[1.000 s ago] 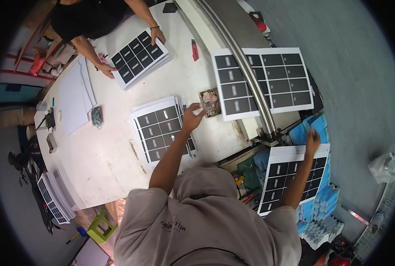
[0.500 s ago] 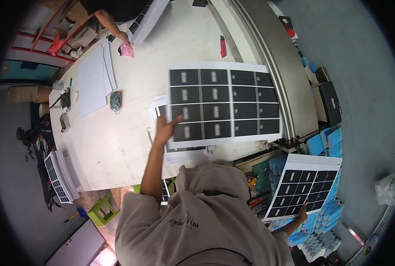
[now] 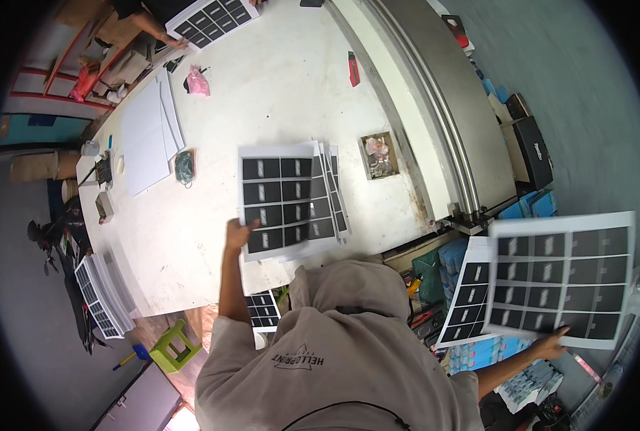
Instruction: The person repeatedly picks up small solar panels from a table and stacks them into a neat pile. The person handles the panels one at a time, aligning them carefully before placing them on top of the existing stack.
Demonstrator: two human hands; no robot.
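Observation:
My left hand (image 3: 241,235) grips the left edge of a white sheet printed with black rectangles (image 3: 277,194), its thumb on top. That sheet overlaps a small pile of similar sheets (image 3: 340,197) fanned out on its right, on the white table. Out to the right, my right hand (image 3: 550,345) holds another printed sheet (image 3: 560,276) by its lower edge, slightly blurred. Behind that sheet, partly covered, lie more printed sheets (image 3: 465,305) on blue stacked bundles (image 3: 478,352).
Along the table's right side runs a long metal machine bar (image 3: 435,93). A small box of scraps (image 3: 381,156), a red cutter (image 3: 353,70), a pink cloth (image 3: 198,81) and blank sheets (image 3: 146,136) lie on the table. Across it, another person's hand (image 3: 178,43) holds printed sheets.
My left hand has brought its sheet left and down onto the pile, uncovering the scrap box. My right hand has moved a sheet outward to the right. The other person's sheets have turned print-side into view.

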